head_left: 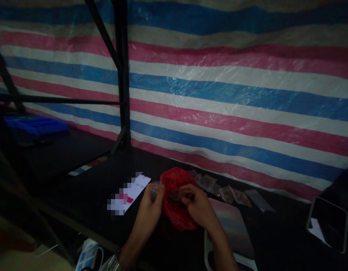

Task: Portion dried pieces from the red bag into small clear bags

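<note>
My left hand [150, 205] is closed around a small clear plastic bag [155, 187], held upright at the left edge of a red plastic bag [174, 214]. The red bag stands crumpled on the black table with its mouth spread. Over that mouth, the fingers of my right hand [196, 201] are pinched together on something small and dark; dim light hides what it is. Behind the right hand lie several small clear packets [208, 182] with brownish contents. Under my right forearm sits a flat silver device [230, 222], like a digital scale.
A flat clear bag [260, 200] lies right of the packets. A dark-screened device [328, 224] leans at far right. Left of my hands is a partly blurred white phone or card [138, 192]. A blue tray [38, 125], a metal post [123, 94] and a patterned mug [87, 254] are leftward.
</note>
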Tool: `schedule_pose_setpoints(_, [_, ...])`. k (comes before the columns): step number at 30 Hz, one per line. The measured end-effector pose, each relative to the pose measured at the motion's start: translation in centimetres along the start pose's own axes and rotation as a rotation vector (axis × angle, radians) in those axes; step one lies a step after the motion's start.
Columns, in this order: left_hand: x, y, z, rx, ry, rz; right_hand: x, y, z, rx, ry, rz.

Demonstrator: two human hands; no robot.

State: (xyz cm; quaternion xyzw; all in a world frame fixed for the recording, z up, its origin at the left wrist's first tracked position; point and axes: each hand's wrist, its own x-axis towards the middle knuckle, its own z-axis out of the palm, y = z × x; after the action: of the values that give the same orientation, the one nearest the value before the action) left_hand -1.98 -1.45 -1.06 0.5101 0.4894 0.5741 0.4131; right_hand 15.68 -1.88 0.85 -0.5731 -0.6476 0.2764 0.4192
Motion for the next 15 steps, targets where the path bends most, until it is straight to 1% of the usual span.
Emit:
schedule_pose_setpoints(4, [0.1,-0.4,-0.3,0.077,-0.11,0.109,-0.4,-0.9,-0.8,0.145,-0.01,-0.034])
schedule_pose_setpoints(8, [0.0,-0.2,-0.2,0.144,-0.165,0.193,-1.1,-2.5,-0.9,0.216,0.006,-0.049])
schedule_pose_setpoints(10, [-0.1,0.0,0.0,0.165,-0.193,0.225,-1.5,-3.2,-0.7,0.186,0.064,-0.084])
schedule_pose_setpoints(13, [-0.3,0.0,0.4,0.181,-0.212,0.247,-2.0,-4.2,-0.4,0.035,0.146,-0.235])
schedule_pose_setpoints(15, [-0.4,-0.2,0.6,0.18,-0.21,0.248,-2.2,-4.6,-0.3,-0.088,0.156,-0.332])
